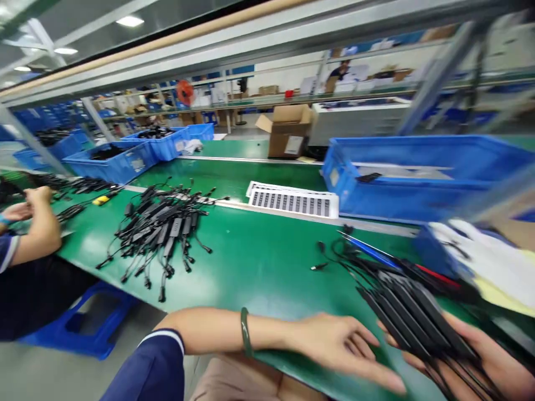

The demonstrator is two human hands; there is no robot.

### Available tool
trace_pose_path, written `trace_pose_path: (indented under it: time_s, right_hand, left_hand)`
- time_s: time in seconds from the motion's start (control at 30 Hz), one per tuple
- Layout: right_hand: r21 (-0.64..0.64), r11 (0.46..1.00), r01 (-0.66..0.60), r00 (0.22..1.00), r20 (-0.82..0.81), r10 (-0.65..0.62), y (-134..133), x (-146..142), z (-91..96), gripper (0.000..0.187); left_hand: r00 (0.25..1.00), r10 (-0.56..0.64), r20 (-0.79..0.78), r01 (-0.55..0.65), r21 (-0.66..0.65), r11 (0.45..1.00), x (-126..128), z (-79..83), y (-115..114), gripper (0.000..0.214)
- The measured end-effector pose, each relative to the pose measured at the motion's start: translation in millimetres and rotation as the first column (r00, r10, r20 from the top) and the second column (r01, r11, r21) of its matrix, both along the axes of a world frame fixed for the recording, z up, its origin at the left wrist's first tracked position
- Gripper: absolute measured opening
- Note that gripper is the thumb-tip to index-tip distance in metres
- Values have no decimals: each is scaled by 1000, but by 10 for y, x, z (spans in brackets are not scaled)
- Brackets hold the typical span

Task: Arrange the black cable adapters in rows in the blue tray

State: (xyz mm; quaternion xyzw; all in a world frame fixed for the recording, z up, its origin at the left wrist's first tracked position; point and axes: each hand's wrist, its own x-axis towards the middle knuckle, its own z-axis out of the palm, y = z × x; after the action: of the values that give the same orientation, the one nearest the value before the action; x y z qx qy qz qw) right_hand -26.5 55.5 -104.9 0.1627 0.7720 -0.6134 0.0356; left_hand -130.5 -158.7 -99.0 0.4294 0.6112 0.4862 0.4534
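Your right hand [472,356] cradled a row of flat black cabled adapters [413,317] in its grip; your left hand [338,345], fingers loose, hovered over the green tabletop [259,262].

Ahead of you on the green table [259,262] lie a pile of black cables [161,225], a label sheet [292,200], a blue bin [418,172] and a cardboard box [288,131].
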Motion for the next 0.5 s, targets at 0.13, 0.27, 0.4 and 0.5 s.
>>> trace_pose_path:
  time_s: [0.13, 0.27, 0.4, 0.5]
  right_hand:
    - [-440, 897, 41, 999, 14, -39, -386, 303, 664, 72]
    - [-506, 835, 215, 976, 81, -203, -638, 852, 812, 66]
    - [-352, 880, 319, 945, 49, -323, -741, 1641, 856, 70]
    - [102, 932, 348, 937, -4, -349, -790, 2302, 965, 67]
  left_hand:
    - [682, 122, 721, -197, 21, 980, -34, 227, 255, 68]
    - [376, 199, 905, -362, -54, 930, -20, 610, 573, 56]
    - [401, 262, 878, -270, -161, 949, 230, 850, 804, 22]
    - [509, 185, 841, -77, -169, 983, 527, 862, 1003, 16]
